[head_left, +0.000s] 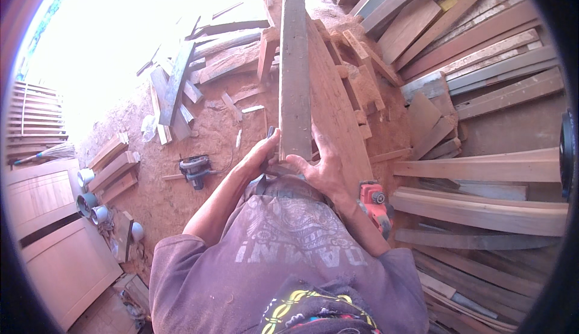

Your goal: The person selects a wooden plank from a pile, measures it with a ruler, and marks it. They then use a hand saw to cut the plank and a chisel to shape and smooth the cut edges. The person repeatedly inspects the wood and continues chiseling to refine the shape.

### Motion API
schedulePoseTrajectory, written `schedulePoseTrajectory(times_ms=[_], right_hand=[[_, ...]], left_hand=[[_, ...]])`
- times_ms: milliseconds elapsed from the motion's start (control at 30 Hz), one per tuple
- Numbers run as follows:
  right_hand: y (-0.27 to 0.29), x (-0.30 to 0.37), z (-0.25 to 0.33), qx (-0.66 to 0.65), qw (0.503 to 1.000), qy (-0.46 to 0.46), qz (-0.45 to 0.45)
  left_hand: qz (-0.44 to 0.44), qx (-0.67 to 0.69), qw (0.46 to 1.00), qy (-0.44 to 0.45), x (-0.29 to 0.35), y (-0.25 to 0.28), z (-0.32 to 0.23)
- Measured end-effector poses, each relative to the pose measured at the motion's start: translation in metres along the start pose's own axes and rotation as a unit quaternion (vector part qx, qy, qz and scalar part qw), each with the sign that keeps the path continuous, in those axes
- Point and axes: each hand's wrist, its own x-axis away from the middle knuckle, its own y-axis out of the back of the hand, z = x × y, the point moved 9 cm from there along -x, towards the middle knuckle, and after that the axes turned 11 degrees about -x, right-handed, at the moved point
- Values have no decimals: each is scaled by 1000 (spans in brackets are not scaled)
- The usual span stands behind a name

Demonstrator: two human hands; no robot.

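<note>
A long grey-brown wooden beam (295, 74) points away from me, its near end close to my waist. My right hand (322, 168) grips that near end, thumb across the end and fingers along the right side. At the beam's left side, my left hand (263, 152) is closed around a slim dark object (271, 132). Only its ends show, so its kind cannot be made out. Beneath and to the right of the beam lies a wide reddish-brown board (335, 98). A red power tool (376, 206) sits beside my right forearm.
A dark circular saw (195, 170) rests on the sawdust-covered ground at left. Offcuts (175, 92) are heaped at the far left. Stacked planks (482, 168) fill the right side. Panelled wooden doors (69, 261) and several pots (87, 204) stand at the left.
</note>
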Motion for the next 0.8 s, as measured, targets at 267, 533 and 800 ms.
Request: schedulePoseTrajectory(times_ms=[267, 533, 800], right_hand=[[1, 12, -11, 89, 994, -56, -11], [50, 17, -55, 114, 983, -144, -21], [67, 30, -95, 155, 979, -124, -46]], left_hand=[[51, -3, 999, 4, -9, -32, 0], [8, -243, 970, -5, -36, -52, 6], [-184, -251, 945, -98, -16, 14, -19]])
